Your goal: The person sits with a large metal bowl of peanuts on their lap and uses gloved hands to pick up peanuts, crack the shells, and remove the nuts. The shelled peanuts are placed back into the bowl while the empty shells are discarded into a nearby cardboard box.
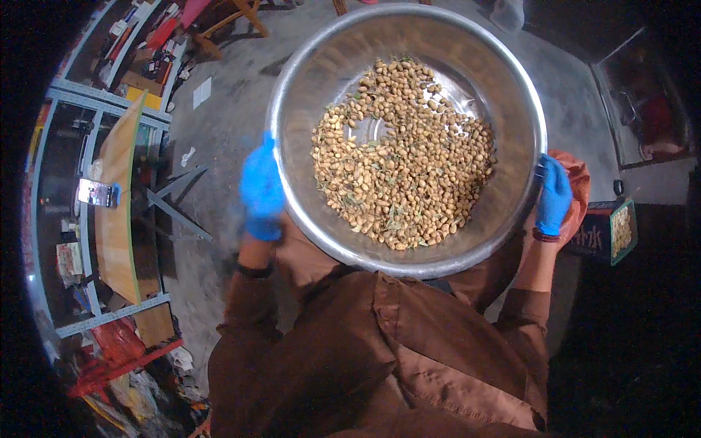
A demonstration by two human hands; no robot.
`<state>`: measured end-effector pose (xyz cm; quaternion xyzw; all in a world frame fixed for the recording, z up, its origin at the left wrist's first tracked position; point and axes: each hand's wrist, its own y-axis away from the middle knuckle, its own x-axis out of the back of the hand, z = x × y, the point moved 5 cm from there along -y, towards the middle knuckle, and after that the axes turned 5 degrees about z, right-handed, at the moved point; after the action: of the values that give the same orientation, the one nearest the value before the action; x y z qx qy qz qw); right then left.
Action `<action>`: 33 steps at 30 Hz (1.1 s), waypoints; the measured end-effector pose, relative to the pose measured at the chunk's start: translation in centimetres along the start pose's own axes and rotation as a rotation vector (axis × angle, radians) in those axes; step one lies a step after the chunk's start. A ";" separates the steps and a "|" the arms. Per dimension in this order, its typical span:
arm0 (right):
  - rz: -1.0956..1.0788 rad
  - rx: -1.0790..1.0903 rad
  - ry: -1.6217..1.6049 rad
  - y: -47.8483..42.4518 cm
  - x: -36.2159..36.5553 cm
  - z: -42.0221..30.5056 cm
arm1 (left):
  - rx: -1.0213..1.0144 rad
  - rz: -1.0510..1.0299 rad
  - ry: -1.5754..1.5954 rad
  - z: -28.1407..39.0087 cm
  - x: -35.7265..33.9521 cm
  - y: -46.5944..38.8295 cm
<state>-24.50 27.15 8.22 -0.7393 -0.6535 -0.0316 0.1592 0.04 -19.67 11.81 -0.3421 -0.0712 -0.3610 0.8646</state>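
Observation:
A large stainless-steel basin [306, 71] rests at my lap, between my knees. Tan pods that look like unshelled peanuts [405, 180] cover much of its bottom, mixed with bits of green leaf. Bare metal shows through near the far right and left of the heap. My right hand [554, 191], in a blue glove, grips the basin's right rim. Against the left rim is my left hand [262, 189], also blue-gloved and blurred by motion; its hold on the rim is unclear.
A red-brown plastic bag [575, 186] is behind my right hand. Further right stands a dark box [594, 232] beside a green-rimmed container [622, 232] of similar pods. Metal shelving [98, 93], a wooden board [118, 219] and a phone [97, 192] are at left; a wooden stool [241, 19] stands beyond.

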 end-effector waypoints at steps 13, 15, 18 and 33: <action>-0.708 0.161 0.928 8.3 -16.6 5.5 | 0.403 -0.811 -0.884 -4.7 -15.4 4.9; -0.764 0.019 0.875 10.2 -17.9 4.1 | 0.375 -0.772 -0.817 -4.8 -16.1 6.0; -0.723 0.207 0.670 12.1 -20.2 2.6 | 0.407 -0.831 -0.621 -3.4 -17.8 6.4; -0.393 0.637 0.655 -6.9 -27.4 0.5 | -0.059 -0.470 -0.728 -9.7 -18.3 -5.7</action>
<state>-35.26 1.78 2.14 -0.4682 -0.6731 -0.0905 0.5652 -18.36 -18.20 0.80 -0.4461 -0.4373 -0.4056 0.6673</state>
